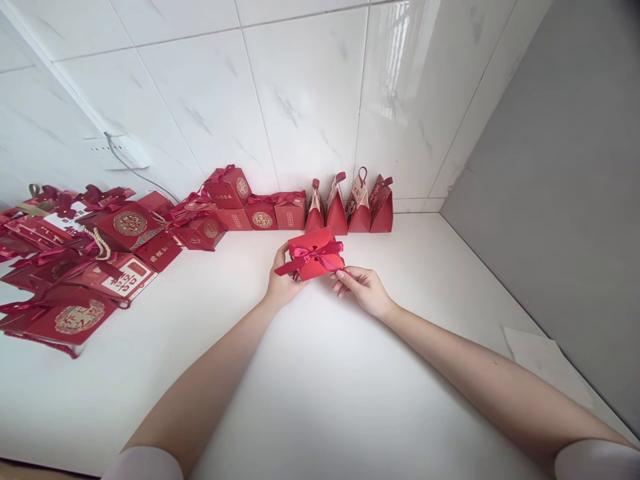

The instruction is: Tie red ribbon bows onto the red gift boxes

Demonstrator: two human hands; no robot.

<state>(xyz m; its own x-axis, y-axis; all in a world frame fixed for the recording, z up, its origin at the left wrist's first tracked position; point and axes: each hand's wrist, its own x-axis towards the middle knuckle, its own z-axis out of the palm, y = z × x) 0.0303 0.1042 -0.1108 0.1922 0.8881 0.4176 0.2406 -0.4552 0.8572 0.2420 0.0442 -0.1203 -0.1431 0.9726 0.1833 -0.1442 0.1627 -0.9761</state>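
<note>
A small red gift box point(316, 252) tied with a dark red ribbon bow sits between both hands, just above the white tabletop point(320, 373). My left hand point(281, 280) grips its left side, thumb up along the edge. Fingers of my right hand point(363, 288) pinch the box's lower right corner near the ribbon end. Behind it, against the wall, stand several red pyramid-shaped gift boxes point(350, 207) in a row.
More red cube boxes with bows point(263, 212) line the wall. A heap of flat and folded red boxes and bags point(85, 260) covers the left of the table. A white paper sheet point(547, 363) lies at right, by a grey wall point(560, 200). A cable point(135, 172) hangs from a socket.
</note>
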